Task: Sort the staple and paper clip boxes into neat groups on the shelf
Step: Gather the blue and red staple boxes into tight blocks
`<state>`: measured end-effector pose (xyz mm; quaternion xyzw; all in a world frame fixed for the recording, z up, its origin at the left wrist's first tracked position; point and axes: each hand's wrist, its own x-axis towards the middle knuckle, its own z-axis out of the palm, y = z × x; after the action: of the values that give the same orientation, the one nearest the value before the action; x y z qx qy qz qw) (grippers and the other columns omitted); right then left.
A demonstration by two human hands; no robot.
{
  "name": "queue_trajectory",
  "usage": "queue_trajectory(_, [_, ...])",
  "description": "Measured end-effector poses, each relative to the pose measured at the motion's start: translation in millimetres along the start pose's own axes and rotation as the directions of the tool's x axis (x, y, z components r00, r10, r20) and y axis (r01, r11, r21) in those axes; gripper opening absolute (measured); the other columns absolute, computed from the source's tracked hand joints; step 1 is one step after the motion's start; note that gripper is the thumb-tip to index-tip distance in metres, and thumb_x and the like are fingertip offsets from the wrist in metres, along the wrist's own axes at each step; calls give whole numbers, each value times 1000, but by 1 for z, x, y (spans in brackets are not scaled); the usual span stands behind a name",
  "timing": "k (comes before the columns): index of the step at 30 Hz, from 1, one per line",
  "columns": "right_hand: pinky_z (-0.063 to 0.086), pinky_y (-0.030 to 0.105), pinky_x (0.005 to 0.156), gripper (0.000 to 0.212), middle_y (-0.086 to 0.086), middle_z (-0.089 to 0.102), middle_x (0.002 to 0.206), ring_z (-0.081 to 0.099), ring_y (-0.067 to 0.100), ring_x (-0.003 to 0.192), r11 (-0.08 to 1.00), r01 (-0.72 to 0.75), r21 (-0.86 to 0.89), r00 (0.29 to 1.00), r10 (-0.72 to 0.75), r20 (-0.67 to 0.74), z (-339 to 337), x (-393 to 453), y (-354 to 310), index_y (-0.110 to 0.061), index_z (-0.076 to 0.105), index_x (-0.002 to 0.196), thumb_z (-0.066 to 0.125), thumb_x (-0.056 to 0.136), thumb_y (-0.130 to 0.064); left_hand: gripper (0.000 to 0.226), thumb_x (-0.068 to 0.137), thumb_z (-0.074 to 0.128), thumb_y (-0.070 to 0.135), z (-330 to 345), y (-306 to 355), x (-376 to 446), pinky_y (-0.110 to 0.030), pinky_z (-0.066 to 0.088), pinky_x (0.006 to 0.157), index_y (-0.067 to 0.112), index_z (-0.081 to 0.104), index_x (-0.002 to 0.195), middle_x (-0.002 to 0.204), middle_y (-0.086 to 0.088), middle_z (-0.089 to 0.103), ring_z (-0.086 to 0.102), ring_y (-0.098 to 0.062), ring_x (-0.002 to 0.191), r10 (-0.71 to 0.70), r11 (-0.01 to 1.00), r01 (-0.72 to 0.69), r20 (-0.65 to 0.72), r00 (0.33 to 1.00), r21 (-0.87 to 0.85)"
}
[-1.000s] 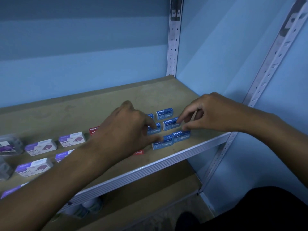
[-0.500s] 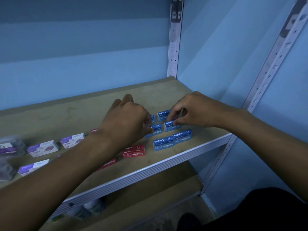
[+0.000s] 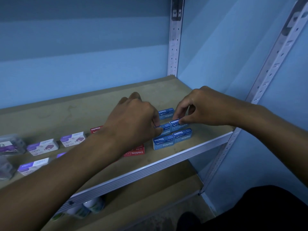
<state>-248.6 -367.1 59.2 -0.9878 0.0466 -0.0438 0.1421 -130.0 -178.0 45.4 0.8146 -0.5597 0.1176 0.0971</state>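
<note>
Nearest you, at the shelf's (image 3: 191, 152) front edge, two blue staple boxes (image 3: 172, 141) sit side by side, touching. Just behind them, a middle pair of blue boxes (image 3: 173, 126) is the one you are working on.

Your left hand (image 3: 133, 119) comes in from 8 o'clock; its fingers are curled around the left end of the left box in that pair, hiding most of it. Your right hand (image 3: 200, 108) comes in from 3 o'clock; thumb and fingertips pinch the right box at its upper right corner.

Farther back, at 12 o'clock from the pair, a single blue box (image 3: 166, 113) stands slightly apart.

To the left, at 9 o'clock, lie red staple boxes (image 3: 135, 151), then purple-and-white staple boxes (image 3: 42, 146), then clear paper clip boxes (image 3: 11, 145) at the far left.

These small cardboard boxes likely feel light, rigid, and smooth enough to slide on the board. Holding them by the short ends should let you square them up without crushing.
</note>
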Motion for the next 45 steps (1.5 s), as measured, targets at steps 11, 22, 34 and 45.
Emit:
queue_trajectory(11, [42,6,64,16,-17,75,89,63,-8,80,999,-42,25,997,40,61,4,-5,-1,-33,80,99,80,83,-29,25,82,65,54,6,1,-6,-33,45,81,33,74,94,91,12,72,46,-15,101,-3,999,5,57,998,-32])
queue_trajectory(22, [45,8,73,12,-19,76,90,62,-13,82,998,-50,36,994,47,98,7,-5,0,-34,80,97,73,89,-29,22,85,64,48,14,-4,-5,-27,42,71,31,77,89,85,16,73,50,-10,92,1,987,13,87,996,-160])
queue_trajectory(34, [42,2,69,25,-18,73,94,59,-16,84,999,-24,34,988,19,154,10,-8,1,-34,78,104,82,79,-37,39,72,69,65,16,1,-4,-28,42,73,33,75,95,84,18,70,46,-9,91,14,986,4,111,994,-164])
queue_trajectory(45, [46,8,72,33,-22,71,100,60,-12,89,998,-43,37,985,36,170,4,-6,0,-41,74,109,78,78,-50,49,70,65,71,18,-4,-3,-32,48,78,33,73,101,86,17,67,49,-10,92,0,984,17,96,995,-180])
